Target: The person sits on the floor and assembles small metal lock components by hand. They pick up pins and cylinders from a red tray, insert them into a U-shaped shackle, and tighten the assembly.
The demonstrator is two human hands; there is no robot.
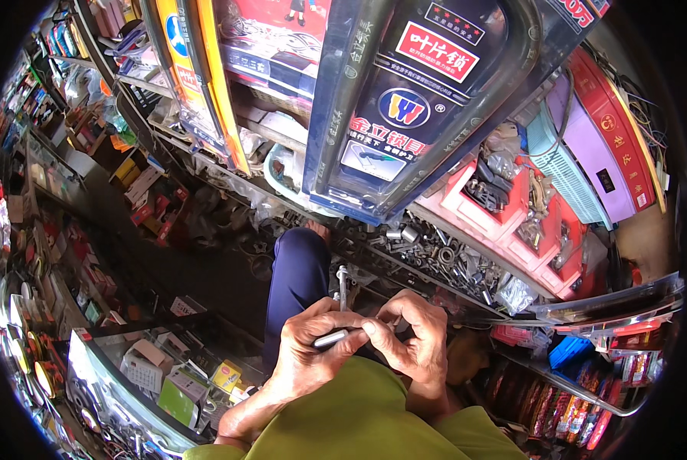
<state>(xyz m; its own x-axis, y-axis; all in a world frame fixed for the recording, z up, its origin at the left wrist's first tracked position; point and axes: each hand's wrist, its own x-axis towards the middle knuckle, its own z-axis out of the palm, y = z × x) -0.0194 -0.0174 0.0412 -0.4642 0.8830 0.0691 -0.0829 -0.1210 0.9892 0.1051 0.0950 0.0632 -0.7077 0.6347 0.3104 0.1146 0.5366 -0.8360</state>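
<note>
Both hands meet in front of my green shirt. My left hand (318,337) is closed round a small silver-white, rod-like piece (330,339), whose rounded end shows below the fingers; its exact kind cannot be made out. Against it presses my right hand (416,337), thumb and forefinger pinched at the left fingertips. Whatever lies between the right fingers is hidden. Just beyond the left knuckles a thin metal rod with a knobbed top (342,284) stands up; whether the hand touches it is unclear.
Ahead lies a long tray of loose metal parts (435,253), beside a pink compartment box (504,222). A large dark-blue lock package (405,107) stands beyond. On the left is a glass display case (105,383); at right hang shiny packets (573,406). My knee (301,261) juts forward.
</note>
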